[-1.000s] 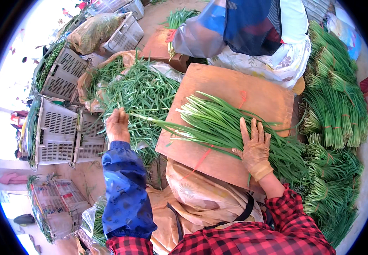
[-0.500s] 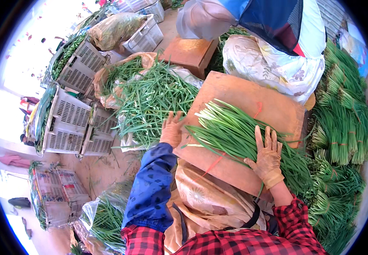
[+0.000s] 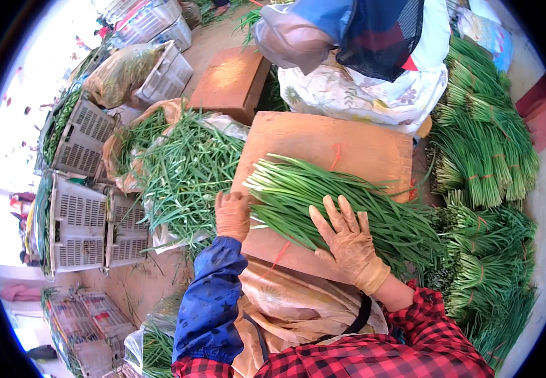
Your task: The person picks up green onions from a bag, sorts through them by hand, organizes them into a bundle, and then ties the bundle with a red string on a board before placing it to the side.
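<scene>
A loose bundle of long green garlic chives [image 3: 323, 198] lies across a tilted brown wooden board [image 3: 361, 135] in front of me, its pale stalk ends to the left. My right hand [image 3: 348, 247], in a tan glove, rests open on the leafy middle, fingers apart. My left hand [image 3: 232, 215], also gloved, stands at the board's left edge beside the stalk ends, its fingers foreshortened and holding nothing that I can see. A red tie [image 3: 279, 252] shows below the bundle; another red end [image 3: 336, 157] shows above it, the part between hidden.
Loose greens [image 3: 188, 170] heap up left of the board. Tied bundles of chives [image 3: 487, 145] are stacked at the right. White slatted crates [image 3: 77, 220] line the left. Beyond the board sit a brown wooden box [image 3: 229, 79] and another person [image 3: 361, 44] with a flowered cloth.
My view has shifted, so the scene sits further left. My left hand has come in against the stalk ends, its fingers less spread. My right hand still lies on the chives.
</scene>
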A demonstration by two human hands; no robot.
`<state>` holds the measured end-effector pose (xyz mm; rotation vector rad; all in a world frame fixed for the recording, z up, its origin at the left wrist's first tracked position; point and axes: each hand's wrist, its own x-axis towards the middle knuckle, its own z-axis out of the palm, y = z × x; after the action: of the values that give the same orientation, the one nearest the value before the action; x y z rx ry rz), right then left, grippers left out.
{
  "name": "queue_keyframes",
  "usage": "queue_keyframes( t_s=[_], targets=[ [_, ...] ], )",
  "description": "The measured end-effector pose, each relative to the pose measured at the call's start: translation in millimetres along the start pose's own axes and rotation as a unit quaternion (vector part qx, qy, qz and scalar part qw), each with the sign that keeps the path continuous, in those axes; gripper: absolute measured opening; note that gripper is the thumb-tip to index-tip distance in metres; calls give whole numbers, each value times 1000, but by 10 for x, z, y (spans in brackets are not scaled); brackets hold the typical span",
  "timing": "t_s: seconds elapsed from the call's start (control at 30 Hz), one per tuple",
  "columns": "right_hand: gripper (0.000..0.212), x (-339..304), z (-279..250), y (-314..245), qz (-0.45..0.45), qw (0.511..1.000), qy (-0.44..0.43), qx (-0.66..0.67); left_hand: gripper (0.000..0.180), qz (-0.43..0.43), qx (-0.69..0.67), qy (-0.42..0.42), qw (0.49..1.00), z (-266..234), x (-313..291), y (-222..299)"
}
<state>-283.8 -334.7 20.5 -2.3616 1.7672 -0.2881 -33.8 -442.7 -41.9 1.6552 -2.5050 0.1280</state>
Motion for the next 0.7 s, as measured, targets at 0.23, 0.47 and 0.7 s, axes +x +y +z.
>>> queue_keyframes(
  t_s=[0.23, 0.47, 0.7],
  targets=[
    [15, -107, -250, 1137, 74, 975, 208, 20, 95, 31, 70, -218, 973, -522, -131, 513],
    [16, -2, -29, 1629, 130, 988, 88, -2, 85, 104, 33, -236, 966, -645, 409, 1071],
    [18, 297, 147, 1279, 89, 987, 136, 1, 59, 73, -190, -24, 979, -136, 658, 1414]
  ],
)
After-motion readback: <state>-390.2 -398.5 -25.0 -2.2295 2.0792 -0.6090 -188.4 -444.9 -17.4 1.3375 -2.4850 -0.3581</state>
